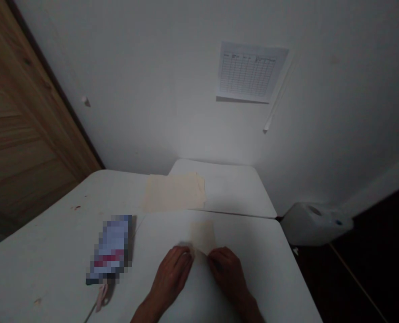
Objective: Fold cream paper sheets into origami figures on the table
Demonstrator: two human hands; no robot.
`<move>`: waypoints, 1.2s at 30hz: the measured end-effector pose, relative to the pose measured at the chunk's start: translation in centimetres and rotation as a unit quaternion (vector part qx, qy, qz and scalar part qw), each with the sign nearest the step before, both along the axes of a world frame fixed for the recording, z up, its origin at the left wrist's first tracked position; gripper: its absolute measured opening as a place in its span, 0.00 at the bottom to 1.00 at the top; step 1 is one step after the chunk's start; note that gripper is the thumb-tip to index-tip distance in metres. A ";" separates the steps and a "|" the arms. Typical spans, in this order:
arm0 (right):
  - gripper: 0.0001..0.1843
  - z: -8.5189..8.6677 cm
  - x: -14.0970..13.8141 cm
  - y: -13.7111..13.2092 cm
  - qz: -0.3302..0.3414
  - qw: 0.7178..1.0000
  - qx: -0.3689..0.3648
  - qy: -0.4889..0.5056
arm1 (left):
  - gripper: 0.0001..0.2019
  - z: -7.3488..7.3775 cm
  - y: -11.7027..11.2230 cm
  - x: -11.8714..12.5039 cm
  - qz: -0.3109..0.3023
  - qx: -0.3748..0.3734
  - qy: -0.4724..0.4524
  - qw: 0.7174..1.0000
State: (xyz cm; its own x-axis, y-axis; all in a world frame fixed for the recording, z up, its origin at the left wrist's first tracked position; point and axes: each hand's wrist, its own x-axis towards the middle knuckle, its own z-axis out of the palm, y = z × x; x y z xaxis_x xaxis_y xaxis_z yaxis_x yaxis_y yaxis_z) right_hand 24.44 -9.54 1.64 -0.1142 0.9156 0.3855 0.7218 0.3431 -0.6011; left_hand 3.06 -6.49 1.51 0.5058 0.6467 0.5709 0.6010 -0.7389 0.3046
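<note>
A small, thin cream sheet [202, 231] lies on the white table in front of me; whether it is cloth or paper I cannot tell. My left hand [175, 269] pinches its near left corner, fingers pressed together. At the near right corner, my right hand [227, 268] grips the same sheet between thumb and fingers. The near edge between both hands looks slightly lifted. Farther back, a larger cream piece [174, 193] of similar look lies flat across the seam between two table tops.
To the left on the table [58, 251] lies a blurred-out flat blue and red object [110, 246] with a pink strap [101, 297]. A printed chart [251, 74] hangs on the wall. Beyond the right edge stands a whitish plastic container [315, 224]; a wooden door [24, 116] is at left.
</note>
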 end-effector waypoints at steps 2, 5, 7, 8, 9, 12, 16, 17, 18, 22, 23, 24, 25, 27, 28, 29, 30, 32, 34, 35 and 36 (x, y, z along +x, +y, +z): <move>0.07 -0.1 0.1 0.0 -0.015 1.000 -0.004 0.026 | 0.09 -0.3 0.1 0.1 -0.015 -0.007 0.021 1.000; 0.07 -0.4 0.3 0.1 -0.033 0.997 -0.004 0.067 | 0.12 -0.5 0.1 0.5 -0.037 -0.005 0.061 0.997; 0.08 -0.5 0.5 0.0 -0.057 0.994 0.001 0.088 | 0.13 -0.4 0.2 0.7 -0.041 -0.012 0.075 0.996; 0.10 -0.5 0.6 -0.1 -0.076 0.993 0.004 0.094 | 0.13 -0.2 0.2 0.8 -0.037 -0.019 0.078 0.996; 0.11 -0.5 0.7 -0.3 -0.100 0.990 0.008 0.094 | 0.13 -0.1 0.2 0.9 -0.033 -0.026 0.079 0.996; 0.17 -0.7 1.3 -0.9 -0.181 0.981 0.020 0.059 | 0.13 0.2 0.4 1.2 -0.017 -0.035 0.075 0.996; 0.21 -1.3 1.9 -1.6 -0.246 0.967 0.068 -0.008 | 0.11 0.4 0.7 2.6 0.028 -0.047 0.092 0.994; 0.21 -1.5 1.9 -1.7 -0.251 0.965 0.079 -0.016 | 0.11 0.5 0.9 3.2 0.048 -0.050 0.104 0.992; 0.21 -1.6 1.9 -1.7 -0.252 0.964 0.084 -0.020 | 0.12 0.6 1.1 3.8 0.073 -0.053 0.116 0.989; 0.20 -1.6 1.5 -1.6 -0.263 0.962 0.062 -0.028 | 0.10 0.7 2.1 6.0 0.104 -0.072 0.156 0.980; 0.20 -1.5 1.4 -1.6 -0.264 0.963 0.054 -0.029 | 0.10 0.7 2.3 6.4 0.091 -0.078 0.156 0.981; 0.20 -1.4 1.4 -1.6 -0.262 0.963 0.045 -0.029 | 0.10 0.7 2.6 6.6 0.071 -0.081 0.153 0.982; 0.21 -1.3 1.4 -1.6 -0.258 0.965 0.035 -0.028 | 0.12 0.6 2.8 6.7 0.048 -0.083 0.149 0.984; 0.21 -1.1 1.5 -1.8 -0.251 0.967 0.022 -0.022 | 0.18 0.4 3.0 6.8 0.005 -0.080 0.142 0.987; 0.21 -1.1 1.5 -2.0 -0.251 0.968 0.020 -0.018 | 0.20 0.3 3.1 6.8 -0.009 -0.078 0.141 0.987; 0.21 -1.1 1.6 -2.3 -0.254 0.967 0.020 -0.013 | 0.22 0.1 3.2 6.8 -0.018 -0.077 0.140 0.987; 0.21 -1.0 1.6 -2.7 -0.257 0.966 0.025 -0.008 | 0.22 -0.1 3.2 6.8 -0.023 -0.076 0.140 0.987; 0.21 -0.9 1.7 -3.4 -0.254 0.966 0.043 0.000 | 0.23 -0.4 3.2 6.7 -0.027 -0.074 0.141 0.987; 0.19 -0.5 1.7 -3.8 -0.238 0.969 0.063 -0.002 | 0.23 -0.8 3.2 6.6 -0.028 -0.072 0.145 0.986; 0.19 -0.2 1.8 -3.8 -0.225 0.972 0.072 -0.006 | 0.23 -0.9 3.2 6.6 -0.029 -0.071 0.146 0.986; 0.18 0.0 1.9 -3.7 -0.210 0.974 0.078 -0.012 | 0.23 -1.0 3.2 6.5 -0.030 -0.071 0.147 0.986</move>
State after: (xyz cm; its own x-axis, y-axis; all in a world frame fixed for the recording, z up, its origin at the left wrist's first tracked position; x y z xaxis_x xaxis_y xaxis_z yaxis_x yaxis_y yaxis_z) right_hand 26.35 -13.23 1.67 0.2475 0.8141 0.5253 0.8316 0.0997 -0.5464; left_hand 9.60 -3.24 0.46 0.6756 0.6734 0.3002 0.6354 -0.7383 0.2261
